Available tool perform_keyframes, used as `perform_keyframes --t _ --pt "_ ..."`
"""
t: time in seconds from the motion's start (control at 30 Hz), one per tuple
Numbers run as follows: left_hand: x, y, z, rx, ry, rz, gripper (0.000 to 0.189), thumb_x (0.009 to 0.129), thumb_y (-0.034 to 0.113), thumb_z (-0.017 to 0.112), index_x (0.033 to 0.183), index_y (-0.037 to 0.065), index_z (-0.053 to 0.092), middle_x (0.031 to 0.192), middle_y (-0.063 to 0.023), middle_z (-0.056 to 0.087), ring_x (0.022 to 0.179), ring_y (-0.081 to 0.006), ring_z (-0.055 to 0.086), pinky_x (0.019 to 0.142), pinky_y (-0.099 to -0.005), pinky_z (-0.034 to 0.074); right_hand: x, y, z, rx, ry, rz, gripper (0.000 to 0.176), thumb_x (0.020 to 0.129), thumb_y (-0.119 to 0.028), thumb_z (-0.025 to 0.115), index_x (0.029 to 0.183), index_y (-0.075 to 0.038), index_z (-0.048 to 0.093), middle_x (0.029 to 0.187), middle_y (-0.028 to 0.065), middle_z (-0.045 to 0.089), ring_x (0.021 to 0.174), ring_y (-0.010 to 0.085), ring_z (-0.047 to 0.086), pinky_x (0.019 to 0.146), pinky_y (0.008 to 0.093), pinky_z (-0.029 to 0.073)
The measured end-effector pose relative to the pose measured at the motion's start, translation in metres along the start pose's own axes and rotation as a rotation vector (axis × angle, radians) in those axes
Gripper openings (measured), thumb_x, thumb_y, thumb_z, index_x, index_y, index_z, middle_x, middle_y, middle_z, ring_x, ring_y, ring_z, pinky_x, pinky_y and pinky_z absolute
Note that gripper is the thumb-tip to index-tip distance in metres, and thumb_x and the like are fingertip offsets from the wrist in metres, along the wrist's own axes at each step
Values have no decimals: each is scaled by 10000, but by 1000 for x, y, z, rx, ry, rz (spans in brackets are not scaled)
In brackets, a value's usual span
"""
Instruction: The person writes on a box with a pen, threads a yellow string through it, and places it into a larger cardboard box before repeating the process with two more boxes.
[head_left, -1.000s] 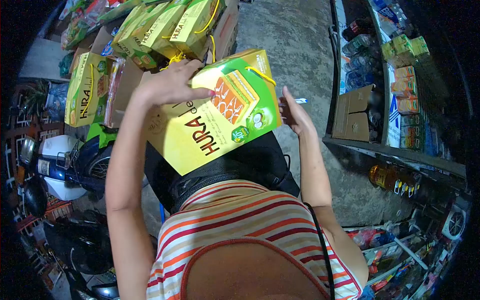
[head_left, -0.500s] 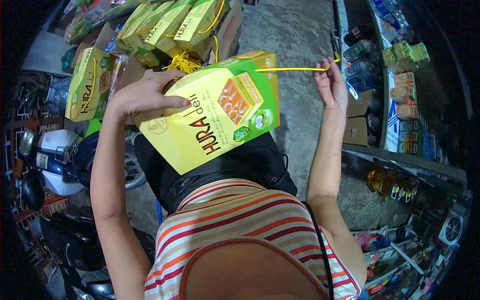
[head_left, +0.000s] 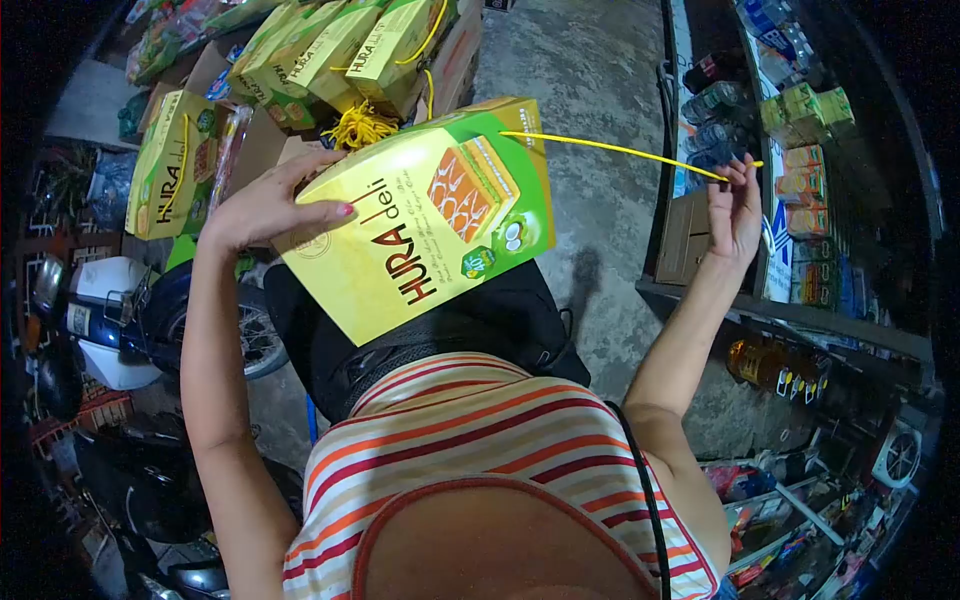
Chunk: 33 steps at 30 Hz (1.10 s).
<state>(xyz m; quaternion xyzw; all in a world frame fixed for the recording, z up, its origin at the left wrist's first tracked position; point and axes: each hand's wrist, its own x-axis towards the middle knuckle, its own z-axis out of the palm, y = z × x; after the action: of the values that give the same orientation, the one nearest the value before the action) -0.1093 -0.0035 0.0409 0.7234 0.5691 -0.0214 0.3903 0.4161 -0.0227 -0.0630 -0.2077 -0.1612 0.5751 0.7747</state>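
A yellow-green HURA deli cake box [head_left: 400,230] lies tilted across my lap, its front face up. My left hand [head_left: 280,205] grips its left end, thumb on the front and the other fingers partly hidden along the top edge. From the box's right end a yellow cord [head_left: 620,150] runs out nearly straight. My right hand [head_left: 737,205], off to the right, pinches that cord near its free end, the tip poking past the fingers. A bunch of yellow cords [head_left: 362,128] lies just beyond the box.
More HURA boxes [head_left: 325,55] with yellow cord handles stand in a carton at the upper left; another box [head_left: 172,165] leans nearby. A motorbike [head_left: 115,320] is at left. Shelves with bottles [head_left: 715,100] and small packs [head_left: 805,185] line the right. Oil bottles [head_left: 775,368] stand lower right.
My right hand has moved right and slightly down, drawing the yellow cord out longer from the box. The box has shifted slightly left, with my left hand still on it.
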Motion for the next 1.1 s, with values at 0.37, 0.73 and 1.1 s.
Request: perform_keyframes --t 0.37,0.73,1.1 --pt "-11 -18 32 -635 391 22 563 812 312 703 1305 98 533 1031 -74 598 863 -115 600 620 -234 508 -3 18 60 -558 90 -182 230 937 -216 624 1083 -38 626 711 -34 456 586 42 356 520 221 291" --pt "10 0 101 -817 502 -111 614 794 379 706 1247 3 532 1025 -120 637 785 -146 648 571 -256 532 -74 214 137 -1381 -850 -212 137 885 -136 621 949 -22 660 865 155 625 844 285 625 744 357 486" --pt "8 5 132 -963 243 -102 794 798 356 711 1403 -9 348 1268 -194 516 971 -205 629 640 -300 568 -67 211 134 -1538 -1003 -111 147 848 -77 604 982 -22 631 874 151 586 852 328 600 744 382 471"
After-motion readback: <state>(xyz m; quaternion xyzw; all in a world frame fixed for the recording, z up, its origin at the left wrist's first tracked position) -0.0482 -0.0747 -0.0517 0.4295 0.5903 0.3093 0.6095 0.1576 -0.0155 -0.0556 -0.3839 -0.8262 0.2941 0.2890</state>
